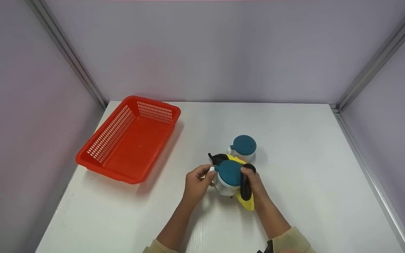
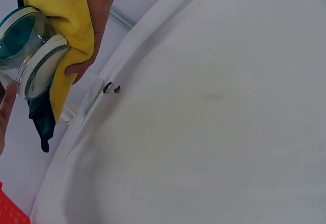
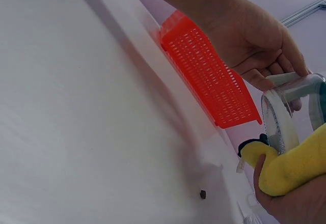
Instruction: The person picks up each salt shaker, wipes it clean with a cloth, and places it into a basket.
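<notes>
A clear glass jar (image 1: pixel 225 189) with a teal lid (image 1: pixel 230 173) and a white side handle is held up between both hands. My left hand (image 1: pixel 196 184) pinches its handle from the left. In my right hand (image 1: pixel 257 182) is a yellow cloth (image 2: pixel 76 25) with black edging, pressed against the jar's right side and wrapping round its base. The right wrist view shows the cloth (image 3: pixel 298 165) bunched in the palm under the glass. A second jar (image 1: pixel 243 146) with the same teal lid stands on the table just behind, partly hidden by the cloth.
A red plastic basket (image 1: pixel 169 149) with slotted walls stands at the left on the white table (image 1: pixel 304 196). Small dark bits (image 2: pixel 107 87) lie on the tabletop below the hands. Pale panels (image 1: pixel 202 52) enclose the table at the back and sides.
</notes>
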A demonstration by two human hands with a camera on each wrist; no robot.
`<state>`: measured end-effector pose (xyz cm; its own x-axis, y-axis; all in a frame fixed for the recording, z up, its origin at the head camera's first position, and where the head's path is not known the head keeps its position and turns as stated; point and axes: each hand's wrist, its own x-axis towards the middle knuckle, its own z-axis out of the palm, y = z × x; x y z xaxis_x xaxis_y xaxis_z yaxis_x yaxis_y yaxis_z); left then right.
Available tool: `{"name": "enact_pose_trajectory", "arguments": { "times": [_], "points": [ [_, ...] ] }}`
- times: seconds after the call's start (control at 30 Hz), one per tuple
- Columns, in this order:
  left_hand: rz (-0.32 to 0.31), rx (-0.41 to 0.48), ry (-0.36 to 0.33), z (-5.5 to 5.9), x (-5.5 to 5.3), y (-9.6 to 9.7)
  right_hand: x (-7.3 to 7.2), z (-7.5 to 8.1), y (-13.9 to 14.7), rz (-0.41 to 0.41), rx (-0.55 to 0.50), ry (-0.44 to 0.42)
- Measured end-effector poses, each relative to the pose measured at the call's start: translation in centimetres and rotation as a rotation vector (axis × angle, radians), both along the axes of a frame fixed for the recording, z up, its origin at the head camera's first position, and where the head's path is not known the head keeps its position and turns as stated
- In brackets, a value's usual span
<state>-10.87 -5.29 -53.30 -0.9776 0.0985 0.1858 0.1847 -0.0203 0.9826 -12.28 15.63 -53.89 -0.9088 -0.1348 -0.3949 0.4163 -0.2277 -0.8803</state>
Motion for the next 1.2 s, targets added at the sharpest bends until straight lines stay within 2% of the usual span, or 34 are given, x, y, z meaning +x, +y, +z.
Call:
{"name": "enact_pose_trajectory", "arguments": {
  "times": [0.1,0.27,0.37,0.5,0.67,0.8,0.9,1.07,1.2],
  "points": [
    [0.016,-0.015,-0.014,-0.7,-0.2,0.3,0.1,-0.2,0.1,-0.026,0.03,0.049],
    [0.039,-0.025,0.021,-2.9,-0.6,0.6,0.1,-0.5,0.2,-0.037,0.095,0.085],
    [0.037,-0.048,0.033,-2.2,-0.3,0.6,0.2,-0.7,0.2,-0.042,0.098,0.087],
    [-0.012,-0.079,0.017,-0.5,0.2,0.4,0.2,-0.9,0.1,-0.056,0.122,0.126],
    [-0.112,-0.086,0.015,-0.2,-0.1,0.0,0.1,-1.0,0.2,-0.054,0.159,0.2],
    [-0.168,-0.075,0.023,-0.4,-0.1,-0.1,-0.2,-0.6,0.5,-0.059,0.18,0.195],
    [-0.171,-0.074,0.024,-0.5,-0.1,-0.2,-0.4,-0.3,0.6,-0.06,0.18,0.167],
    [-0.135,-0.116,0.002,-0.4,0.0,-0.1,-0.5,-0.2,0.7,-0.047,0.153,0.143],
    [-0.147,-0.133,-0.026,-0.3,0.1,-0.1,-0.4,-0.6,0.7,-0.034,0.151,0.149]
  ]
}}
